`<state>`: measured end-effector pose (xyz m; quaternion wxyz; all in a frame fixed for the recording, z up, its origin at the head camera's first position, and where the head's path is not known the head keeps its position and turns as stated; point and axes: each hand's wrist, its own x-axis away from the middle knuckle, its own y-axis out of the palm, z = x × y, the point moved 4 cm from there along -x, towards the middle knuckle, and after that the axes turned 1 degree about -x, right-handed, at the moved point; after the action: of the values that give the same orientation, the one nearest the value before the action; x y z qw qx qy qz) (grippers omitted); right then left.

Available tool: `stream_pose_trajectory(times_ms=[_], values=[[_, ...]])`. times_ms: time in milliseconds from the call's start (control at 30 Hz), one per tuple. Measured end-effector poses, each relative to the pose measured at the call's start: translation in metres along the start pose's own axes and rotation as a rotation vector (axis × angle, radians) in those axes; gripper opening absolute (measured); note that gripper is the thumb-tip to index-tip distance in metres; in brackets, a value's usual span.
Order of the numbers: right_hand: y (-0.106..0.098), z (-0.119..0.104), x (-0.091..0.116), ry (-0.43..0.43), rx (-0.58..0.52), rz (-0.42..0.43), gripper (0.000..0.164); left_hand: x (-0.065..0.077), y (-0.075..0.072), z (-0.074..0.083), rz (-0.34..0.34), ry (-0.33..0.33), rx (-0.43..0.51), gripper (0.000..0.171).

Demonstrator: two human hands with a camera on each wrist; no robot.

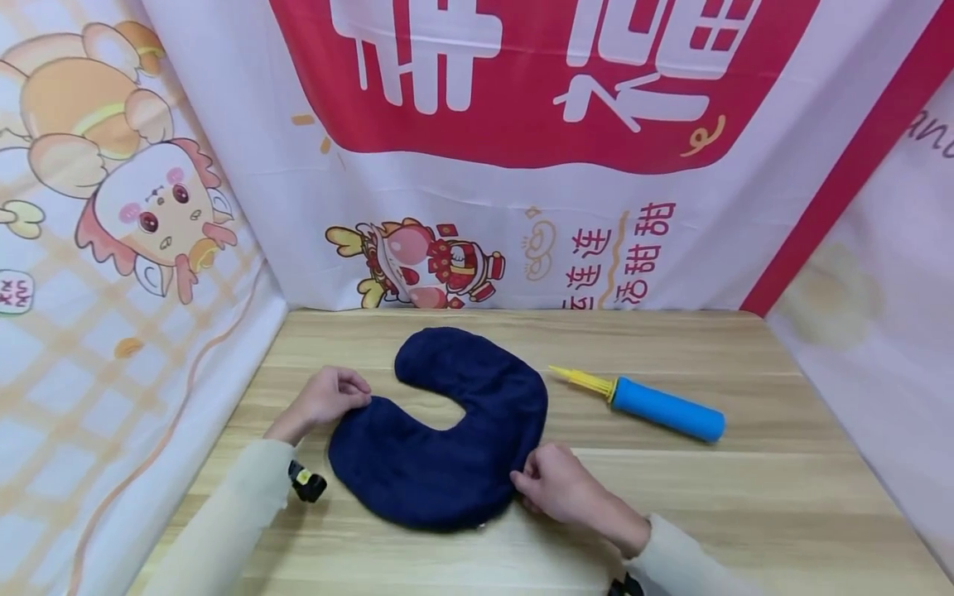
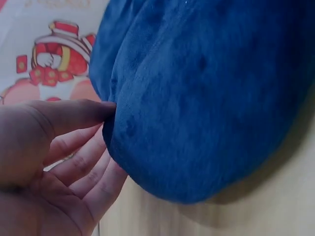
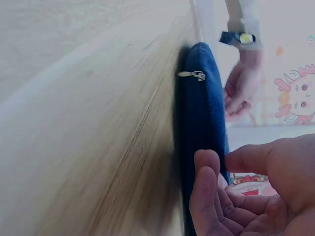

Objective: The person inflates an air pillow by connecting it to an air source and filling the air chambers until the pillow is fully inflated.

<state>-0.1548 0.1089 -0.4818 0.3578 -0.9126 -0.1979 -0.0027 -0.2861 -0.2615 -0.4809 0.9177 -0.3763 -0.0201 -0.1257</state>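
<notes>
A navy-blue U-shaped neck pillow (image 1: 447, 463) lies rather flat on the wooden table, its opening facing the upper left. My left hand (image 1: 333, 394) pinches the fabric edge at the tip of the nearer arm; in the left wrist view the thumb (image 2: 83, 113) is on top of the cloth with the fingers at its edge. At the outer right curve, my right hand (image 1: 559, 482) pinches the rim between thumb and fingers. A metal zipper pull (image 3: 192, 74) hangs on the pillow's side seam in the right wrist view.
Right of the pillow lies a blue hand pump (image 1: 667, 407) with a yellow nozzle pointing left toward it. Printed cloth hangings (image 1: 477, 190) enclose the table (image 1: 745, 513) at the back and both sides.
</notes>
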Motion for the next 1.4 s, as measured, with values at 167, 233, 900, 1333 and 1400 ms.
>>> stream_pose_trajectory(times_ms=[167, 233, 900, 1333, 1400], values=[[0.008, -0.008, -0.024, -0.008, -0.007, 0.012, 0.045, -0.018, -0.01, -0.01, 0.02, 0.004, -0.082, 0.009], [0.007, -0.01, -0.032, -0.02, 0.005, 0.027, 0.045, -0.021, -0.012, -0.012, 0.037, 0.006, -0.112, 0.009], [-0.011, -0.012, 0.001, -0.244, 0.106, -0.168, 0.012, 0.102, 0.102, 0.118, -0.148, 0.656, -0.404, 0.023], [0.014, -0.015, 0.011, -0.328, 0.099, -0.15, 0.008, 0.11, 0.137, 0.115, 0.078, 0.809, -0.687, 0.016], [0.016, -0.018, 0.012, -0.337, 0.097, -0.135, 0.007, 0.112, 0.133, 0.116, 0.118, 0.826, -0.665, 0.013]])
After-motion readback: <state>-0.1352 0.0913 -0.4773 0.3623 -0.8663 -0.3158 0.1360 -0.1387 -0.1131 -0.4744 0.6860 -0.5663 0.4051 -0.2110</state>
